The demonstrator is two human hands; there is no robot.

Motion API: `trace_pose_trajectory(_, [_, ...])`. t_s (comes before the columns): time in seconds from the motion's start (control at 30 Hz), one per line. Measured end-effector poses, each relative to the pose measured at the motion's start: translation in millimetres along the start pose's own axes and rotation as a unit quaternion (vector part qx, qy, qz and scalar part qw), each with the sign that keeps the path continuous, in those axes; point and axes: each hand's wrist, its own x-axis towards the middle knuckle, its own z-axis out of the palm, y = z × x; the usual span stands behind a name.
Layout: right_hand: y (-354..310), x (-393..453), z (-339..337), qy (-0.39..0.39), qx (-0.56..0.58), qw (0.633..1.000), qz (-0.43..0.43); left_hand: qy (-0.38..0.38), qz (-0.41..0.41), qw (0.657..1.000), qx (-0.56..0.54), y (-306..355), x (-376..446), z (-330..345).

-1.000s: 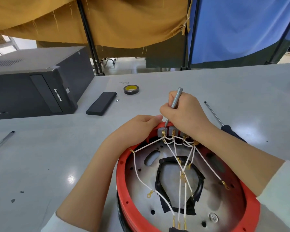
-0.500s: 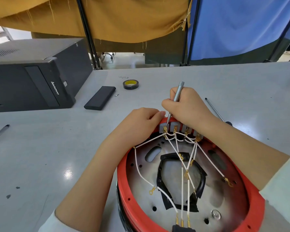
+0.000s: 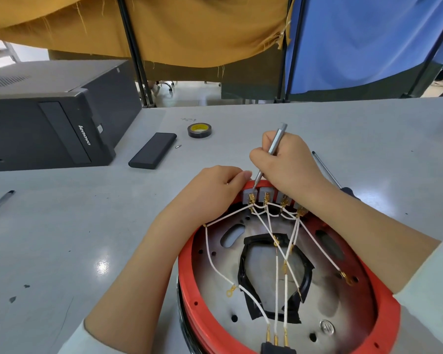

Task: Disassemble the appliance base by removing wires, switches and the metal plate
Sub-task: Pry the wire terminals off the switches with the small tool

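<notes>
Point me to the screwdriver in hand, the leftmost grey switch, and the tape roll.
silver screwdriver (image 3: 276, 143), head view, mid-shaft.
leftmost grey switch (image 3: 247, 195), head view, grey body.
tape roll (image 3: 199, 130), head view, front rim.

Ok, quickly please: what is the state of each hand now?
Left hand: fingers curled on the red base rim beside the switches.
Right hand: grips the silver tool.

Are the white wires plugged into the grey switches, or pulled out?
Plugged in: white wires end in brass terminals seated on the grey switches.

Grey table (image 3: 62, 238) under glare — mustard curtain (image 3: 189, 29) and blue curtain (image 3: 363, 39) hang on black poles behind.
</notes>
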Motion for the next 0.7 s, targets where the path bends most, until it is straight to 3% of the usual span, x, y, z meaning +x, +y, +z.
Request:
trace_pose_trajectory(0.43, [-6, 14, 6, -0.101, -0.074, 0.989, 0.081, -0.002, -0.012, 1.0, -0.006, 0, 0, 0])
trace_pose_trajectory(0.57, [-4, 11, 8, -0.079, -0.077, 0.991, 0.072, -0.002, -0.014, 1.0, -0.007, 0, 0, 0])
trace_pose_trajectory(0.7, [-2, 2, 2, -0.002, -0.015, 1.0, 0.013, -0.003, -0.015, 1.0, -0.009, 0, -1, 0])
